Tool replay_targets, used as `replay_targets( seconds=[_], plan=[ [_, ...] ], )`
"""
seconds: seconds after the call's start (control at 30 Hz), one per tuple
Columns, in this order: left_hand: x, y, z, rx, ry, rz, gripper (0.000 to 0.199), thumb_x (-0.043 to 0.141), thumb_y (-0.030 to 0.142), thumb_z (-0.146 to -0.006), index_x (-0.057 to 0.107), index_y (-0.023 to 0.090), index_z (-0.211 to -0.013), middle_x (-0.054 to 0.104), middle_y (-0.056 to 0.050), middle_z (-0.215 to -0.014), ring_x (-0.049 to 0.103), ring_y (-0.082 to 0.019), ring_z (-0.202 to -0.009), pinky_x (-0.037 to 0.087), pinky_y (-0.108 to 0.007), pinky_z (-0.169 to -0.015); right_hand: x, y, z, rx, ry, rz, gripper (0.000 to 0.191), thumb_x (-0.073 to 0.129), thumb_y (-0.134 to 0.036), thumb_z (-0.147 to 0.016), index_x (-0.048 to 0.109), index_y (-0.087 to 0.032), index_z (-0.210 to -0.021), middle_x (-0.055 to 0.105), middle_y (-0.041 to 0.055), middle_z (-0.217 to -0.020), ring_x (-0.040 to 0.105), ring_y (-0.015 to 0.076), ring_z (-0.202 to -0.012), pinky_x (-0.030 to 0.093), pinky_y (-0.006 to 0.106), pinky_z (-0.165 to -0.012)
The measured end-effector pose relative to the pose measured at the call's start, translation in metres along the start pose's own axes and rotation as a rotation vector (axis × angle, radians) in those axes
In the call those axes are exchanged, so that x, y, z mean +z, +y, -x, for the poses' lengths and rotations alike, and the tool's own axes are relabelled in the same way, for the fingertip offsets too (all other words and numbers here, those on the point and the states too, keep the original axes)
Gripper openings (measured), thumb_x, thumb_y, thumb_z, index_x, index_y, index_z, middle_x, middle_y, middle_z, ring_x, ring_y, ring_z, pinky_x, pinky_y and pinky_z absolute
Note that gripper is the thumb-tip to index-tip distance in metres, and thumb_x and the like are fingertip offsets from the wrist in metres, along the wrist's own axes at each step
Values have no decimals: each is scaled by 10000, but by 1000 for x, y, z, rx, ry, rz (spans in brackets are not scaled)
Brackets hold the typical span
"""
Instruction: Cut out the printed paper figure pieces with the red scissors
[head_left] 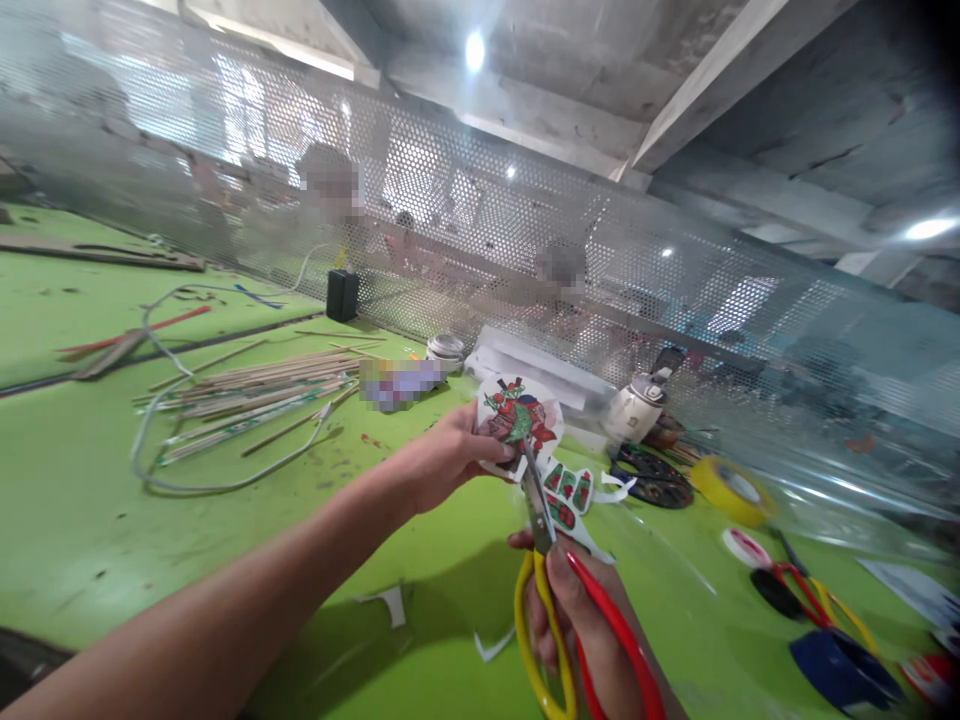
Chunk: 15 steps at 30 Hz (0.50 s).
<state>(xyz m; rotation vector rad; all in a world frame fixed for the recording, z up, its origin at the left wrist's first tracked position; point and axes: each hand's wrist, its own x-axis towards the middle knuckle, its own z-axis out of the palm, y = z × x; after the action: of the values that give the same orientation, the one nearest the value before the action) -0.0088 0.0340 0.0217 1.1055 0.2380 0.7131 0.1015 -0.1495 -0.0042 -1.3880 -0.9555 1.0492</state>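
My left hand pinches the left edge of a white paper piece printed with a red and green figure. In my right hand are scissors with one yellow and one red handle loop. The blades point away from me and their tips meet the lower edge of the printed paper. Just beyond the blades lie printed cutouts in green and red. White paper scraps rest on the green table nearer to me.
Thin sticks and a looped grey cable lie at the left. A white pot, yellow tape roll, blue tape roll and second scissors are at the right. A perforated screen stands behind.
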Motion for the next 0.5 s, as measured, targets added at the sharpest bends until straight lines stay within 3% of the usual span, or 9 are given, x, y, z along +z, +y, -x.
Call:
replay_targets(
  seconds=[0.5],
  plan=[
    [1,-4,-1,-31,41,56,282,708,40,-649,613,85,-911,692,-116,-874,641,-171,-718,527,-289,-683,-4,-7,-16,22,-25,-15,308,585,-315,-933,576,-170,-1204,617,88,-1187,638,233,-975,560,427,-794]
  ],
)
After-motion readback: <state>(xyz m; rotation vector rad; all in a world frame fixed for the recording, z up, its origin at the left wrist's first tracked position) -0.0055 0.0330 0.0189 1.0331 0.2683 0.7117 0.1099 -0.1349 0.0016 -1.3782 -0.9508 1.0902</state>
